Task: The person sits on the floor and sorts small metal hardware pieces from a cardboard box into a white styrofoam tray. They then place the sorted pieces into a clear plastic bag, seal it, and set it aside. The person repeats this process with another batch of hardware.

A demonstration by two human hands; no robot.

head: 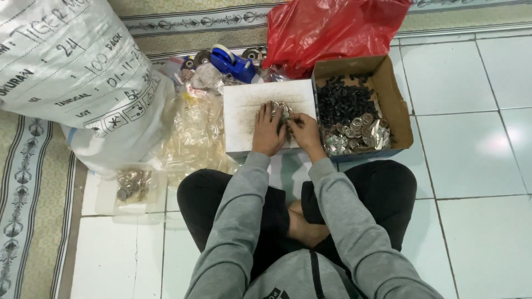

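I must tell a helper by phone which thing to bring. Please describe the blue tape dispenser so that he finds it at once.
Start at the red plastic bag at the top, by the wall. Just left of it, behind the white board where both hands work, lies the tape dispenser. It is the only solid blue thing; its neighbours are clear plastic bags and small metal parts.

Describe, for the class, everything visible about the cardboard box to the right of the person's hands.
The cardboard box is brown, open-topped and shallow, its flaps up at the far side. It sits on the white tiled floor, beside a white board and against the person's knee. Inside, small black parts fill the far half and shiny round metal pieces the near half. A red plastic bag lies behind it.
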